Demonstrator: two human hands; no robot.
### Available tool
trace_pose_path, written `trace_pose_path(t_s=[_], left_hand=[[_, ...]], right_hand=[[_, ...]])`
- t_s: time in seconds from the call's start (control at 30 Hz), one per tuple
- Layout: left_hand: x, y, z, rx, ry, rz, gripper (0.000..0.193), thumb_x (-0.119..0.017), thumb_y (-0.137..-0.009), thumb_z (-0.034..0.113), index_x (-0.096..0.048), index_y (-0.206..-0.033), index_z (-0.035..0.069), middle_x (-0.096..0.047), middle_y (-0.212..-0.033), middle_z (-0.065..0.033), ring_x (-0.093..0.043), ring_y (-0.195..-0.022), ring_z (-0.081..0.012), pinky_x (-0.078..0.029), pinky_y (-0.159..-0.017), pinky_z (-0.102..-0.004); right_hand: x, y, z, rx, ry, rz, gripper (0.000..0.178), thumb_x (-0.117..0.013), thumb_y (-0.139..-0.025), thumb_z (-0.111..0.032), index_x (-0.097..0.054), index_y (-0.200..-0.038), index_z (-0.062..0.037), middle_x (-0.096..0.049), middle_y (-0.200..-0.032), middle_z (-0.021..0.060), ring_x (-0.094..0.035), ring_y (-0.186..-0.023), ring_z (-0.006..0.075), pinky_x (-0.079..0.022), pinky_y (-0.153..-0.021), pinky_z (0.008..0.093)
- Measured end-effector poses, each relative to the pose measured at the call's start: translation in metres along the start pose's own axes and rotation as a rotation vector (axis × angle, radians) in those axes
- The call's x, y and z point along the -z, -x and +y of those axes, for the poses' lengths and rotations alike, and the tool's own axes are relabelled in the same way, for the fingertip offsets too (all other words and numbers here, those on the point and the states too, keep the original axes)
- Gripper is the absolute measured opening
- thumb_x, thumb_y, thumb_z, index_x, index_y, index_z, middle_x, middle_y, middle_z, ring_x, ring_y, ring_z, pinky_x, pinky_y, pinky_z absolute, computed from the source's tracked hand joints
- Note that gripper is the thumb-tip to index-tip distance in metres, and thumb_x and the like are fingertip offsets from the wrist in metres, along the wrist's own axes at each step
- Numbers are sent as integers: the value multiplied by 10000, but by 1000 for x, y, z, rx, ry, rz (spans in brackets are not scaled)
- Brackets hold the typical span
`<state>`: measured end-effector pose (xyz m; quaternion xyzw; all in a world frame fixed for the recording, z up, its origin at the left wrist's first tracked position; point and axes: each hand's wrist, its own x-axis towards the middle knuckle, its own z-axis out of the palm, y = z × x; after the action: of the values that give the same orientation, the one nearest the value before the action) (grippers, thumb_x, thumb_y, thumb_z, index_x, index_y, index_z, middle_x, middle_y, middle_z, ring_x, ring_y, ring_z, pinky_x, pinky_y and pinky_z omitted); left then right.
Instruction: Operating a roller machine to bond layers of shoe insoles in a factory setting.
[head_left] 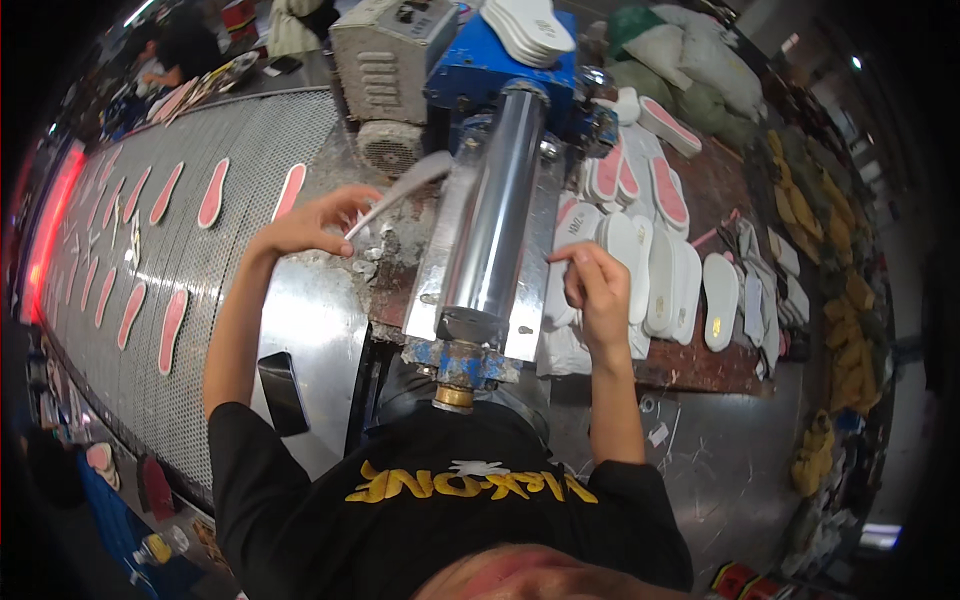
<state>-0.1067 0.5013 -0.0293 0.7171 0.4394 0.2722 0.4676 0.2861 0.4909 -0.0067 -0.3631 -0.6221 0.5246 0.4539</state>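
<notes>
A pale insole (412,181) sticks out from my left hand (318,222), its end between the thumb and fingers. It slants up to the left side of a shiny metal roller (493,220) on a blue and silver machine. My right hand (597,285) is on the other side of the roller, over the near edge of the insole piles. Its index finger reaches toward the roller's plate and the other fingers curl loosely. Nothing shows in that hand. Beside it lie white insoles (632,250) in overlapping stacks.
At left, a mesh conveyor (235,290) carries spaced pink insoles (172,330) toward a glowing red bar (58,225). A grey motor housing (385,65) stands behind the roller. White insoles (525,30) are stacked on the blue machine head (455,75). Sacks (690,60) lie at the far right.
</notes>
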Motion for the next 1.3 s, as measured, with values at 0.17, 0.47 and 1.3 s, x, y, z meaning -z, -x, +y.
trace_pose_path(t_s=[0.17, 0.47, 1.3], left_hand=[[-38, 35, -43, 19, 818, 169, 943, -787, -688, 403, -313, -1407, 21, -488, -1313, -83, -503, -1174, -183, -420, -952, -325], [-74, 56, -62, -116, 1224, 645, 361, -616, -878, 169, -479, -1197, 68, -575, -1173, -75, -558, -1080, -180, -478, -860, -340], [-103, 270, -148, 187, 1409, 1610, 368, -482, -944, 159, -455, -1164, -135, -597, -1082, -253, -639, -936, -299, -569, -796, -299]], right_hand=[[14, 6, 9, -95, -67, 113, 282, -465, -957, -195, -618, -890, 32, -380, -519, -43, -288, -439, 29, -214, -415, 197], [14, 10, 24, -85, -113, 112, 271, -477, -958, -198, -601, -875, 29, -375, -524, -42, -289, -442, 29, -221, -417, 192], [16, 18, 23, -42, -168, 152, 273, -491, -957, -204, -586, -827, 17, -378, -516, -33, -299, -437, 37, -215, -420, 200]])
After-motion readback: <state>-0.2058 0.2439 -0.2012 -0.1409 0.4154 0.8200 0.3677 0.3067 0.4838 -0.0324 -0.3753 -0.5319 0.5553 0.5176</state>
